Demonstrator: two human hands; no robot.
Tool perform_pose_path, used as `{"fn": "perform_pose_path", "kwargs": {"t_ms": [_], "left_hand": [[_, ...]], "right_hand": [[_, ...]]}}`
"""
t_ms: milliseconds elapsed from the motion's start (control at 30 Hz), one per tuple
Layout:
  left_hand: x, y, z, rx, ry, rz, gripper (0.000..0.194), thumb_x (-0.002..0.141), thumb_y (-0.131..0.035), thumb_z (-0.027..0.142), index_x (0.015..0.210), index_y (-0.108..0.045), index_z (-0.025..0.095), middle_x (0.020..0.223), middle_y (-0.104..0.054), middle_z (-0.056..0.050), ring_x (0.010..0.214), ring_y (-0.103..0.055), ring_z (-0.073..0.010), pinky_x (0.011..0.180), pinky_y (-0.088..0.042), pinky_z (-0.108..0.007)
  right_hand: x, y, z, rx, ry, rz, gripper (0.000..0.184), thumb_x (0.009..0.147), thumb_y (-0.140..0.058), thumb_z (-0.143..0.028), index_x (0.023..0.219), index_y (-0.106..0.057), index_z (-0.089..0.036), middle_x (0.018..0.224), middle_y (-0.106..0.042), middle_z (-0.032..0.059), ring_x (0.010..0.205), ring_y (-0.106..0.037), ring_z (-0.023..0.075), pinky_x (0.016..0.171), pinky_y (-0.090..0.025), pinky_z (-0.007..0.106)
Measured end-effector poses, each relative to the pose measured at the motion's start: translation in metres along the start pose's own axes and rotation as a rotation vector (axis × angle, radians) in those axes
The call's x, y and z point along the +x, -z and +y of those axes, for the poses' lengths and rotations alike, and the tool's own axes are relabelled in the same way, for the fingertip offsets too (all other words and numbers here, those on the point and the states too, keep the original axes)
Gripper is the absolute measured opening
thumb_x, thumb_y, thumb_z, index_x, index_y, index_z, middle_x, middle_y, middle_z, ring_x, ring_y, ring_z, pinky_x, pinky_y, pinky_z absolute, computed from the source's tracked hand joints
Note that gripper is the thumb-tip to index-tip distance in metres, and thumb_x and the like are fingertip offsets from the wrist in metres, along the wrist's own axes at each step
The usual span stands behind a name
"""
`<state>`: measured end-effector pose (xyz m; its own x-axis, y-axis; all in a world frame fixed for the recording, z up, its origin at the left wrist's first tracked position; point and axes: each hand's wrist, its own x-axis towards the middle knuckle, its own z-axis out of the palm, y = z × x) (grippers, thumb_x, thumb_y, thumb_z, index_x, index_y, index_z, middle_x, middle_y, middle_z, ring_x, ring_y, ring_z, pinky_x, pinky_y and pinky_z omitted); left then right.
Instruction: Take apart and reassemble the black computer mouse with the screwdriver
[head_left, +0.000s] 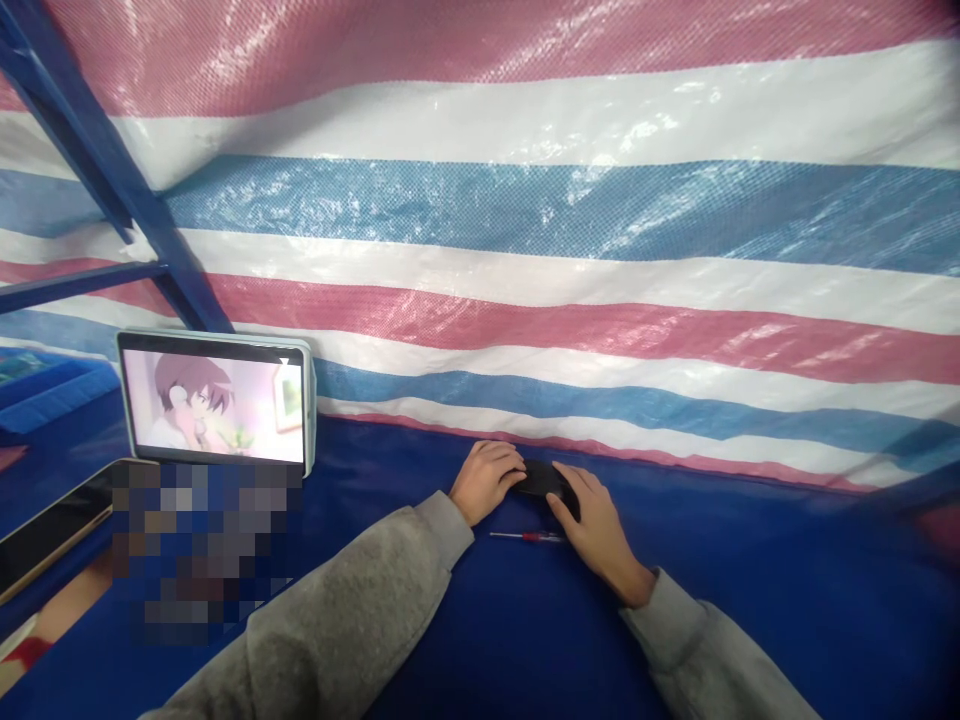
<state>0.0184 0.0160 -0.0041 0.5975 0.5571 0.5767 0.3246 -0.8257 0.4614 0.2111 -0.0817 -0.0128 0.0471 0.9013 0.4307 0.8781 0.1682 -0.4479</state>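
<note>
A small black object (538, 478), flat-looking with its ends covered by my fingers, lies between my hands; its exact kind does not show. My left hand (489, 478) grips its left end, fingers curled over the edge. On the other end my right hand (595, 515) is closed, thumb in front and fingers behind. Just in front of the object, a thin screwdriver (517, 536) with a metal shaft and a red part lies on the blue tabletop (480, 630). Its right end reaches close to my right hand.
To the left, a tablet (214, 400) in a pale case stands playing a cartoon. A phone (60, 525) leans near it, beside a pixelated patch. Farther left is a blue tray (56, 392). A striped plastic sheet (555, 210) hangs behind the table, by a blue metal frame (124, 180).
</note>
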Motion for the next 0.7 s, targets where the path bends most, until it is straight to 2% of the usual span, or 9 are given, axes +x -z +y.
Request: {"fn": "perform_pose_path", "kwargs": {"t_ms": [167, 467, 700], "left_hand": [[-0.0004, 0.0009, -0.0005, 0.003, -0.054, 0.06, 0.014, 0.092, -0.061, 0.025, 0.086, -0.073, 0.021, 0.102, -0.071, -0.004, 0.106, -0.062, -0.0208, 0.094, -0.042, -0.038], [-0.0002, 0.0013, -0.0011, -0.025, -0.085, 0.075, 0.011, 0.089, -0.064, 0.022, 0.085, -0.074, 0.02, 0.103, -0.07, -0.004, 0.102, -0.062, -0.021, 0.091, -0.044, -0.038], [-0.0002, -0.0002, -0.0005, -0.03, -0.043, 0.068, 0.009, 0.088, -0.065, 0.019, 0.082, -0.072, 0.019, 0.103, -0.071, -0.003, 0.102, -0.063, -0.0198, 0.092, -0.043, -0.038]], "right_hand": [[0.0004, 0.0002, 0.0004, 0.013, -0.005, -0.016, 0.044, 0.092, -0.046, -0.043, 0.129, -0.053, -0.02, 0.123, -0.061, 0.0119, 0.115, -0.055, 0.0269, 0.098, -0.043, 0.046], [0.0004, -0.0001, 0.0015, 0.022, -0.002, -0.028, 0.043, 0.092, -0.046, -0.042, 0.129, -0.052, -0.021, 0.124, -0.06, 0.0123, 0.116, -0.054, 0.0273, 0.099, -0.042, 0.047], [0.0003, -0.0004, 0.0012, 0.017, -0.008, -0.023, 0.044, 0.092, -0.046, -0.042, 0.129, -0.052, -0.019, 0.123, -0.06, 0.0121, 0.115, -0.054, 0.0267, 0.098, -0.042, 0.046]]}}
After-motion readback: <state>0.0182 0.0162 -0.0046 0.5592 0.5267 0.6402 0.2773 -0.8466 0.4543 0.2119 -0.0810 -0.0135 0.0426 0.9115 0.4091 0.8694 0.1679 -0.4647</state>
